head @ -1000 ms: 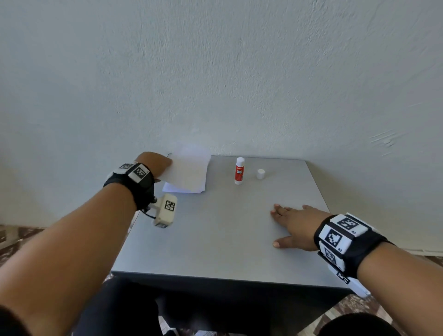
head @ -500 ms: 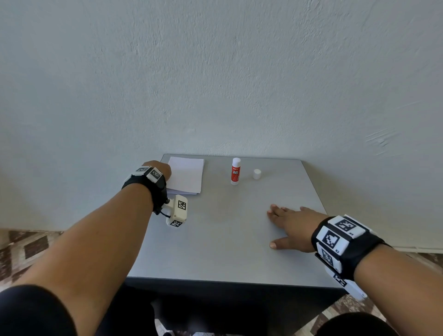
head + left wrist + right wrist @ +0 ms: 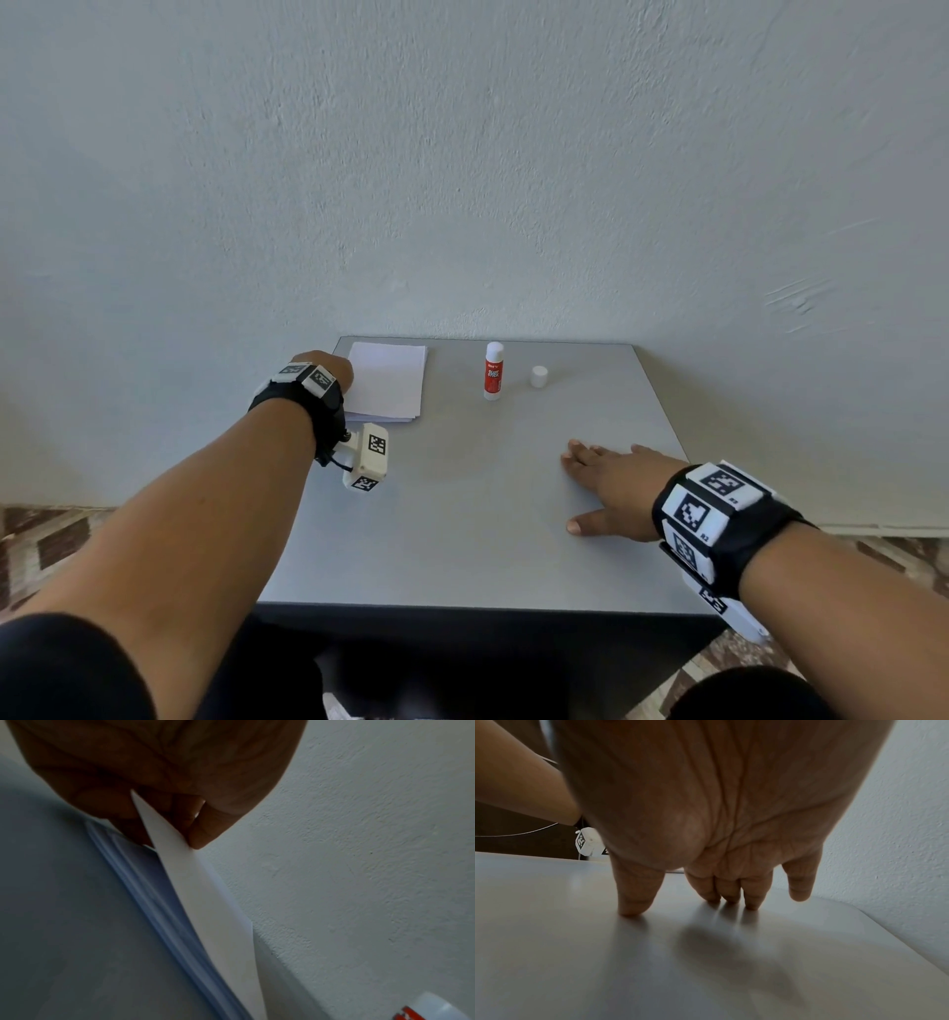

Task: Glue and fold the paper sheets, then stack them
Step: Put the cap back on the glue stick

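Note:
A stack of white paper sheets (image 3: pixel 387 380) lies at the far left corner of the grey table (image 3: pixel 462 514). My left hand (image 3: pixel 328 367) is at the stack's left edge. In the left wrist view its thumb and fingers pinch the corner of the top sheet (image 3: pixel 195 886), raised off the stack (image 3: pixel 154 902). An uncapped red-and-white glue stick (image 3: pixel 494 371) stands upright at the far middle, its white cap (image 3: pixel 538 376) just to its right. My right hand (image 3: pixel 601 480) rests flat on the table with fingers spread (image 3: pixel 729 894) and holds nothing.
A white textured wall (image 3: pixel 462 180) rises right behind the table's far edge. The table's front edge runs near my body, and patterned floor (image 3: pixel 36 545) shows on both sides. Bare grey tabletop lies between my hands.
The top sheet, lifted high a second ago, has come down close to the stack, with my left hand lower at the stack's left edge. The right hand has stayed flat in place.

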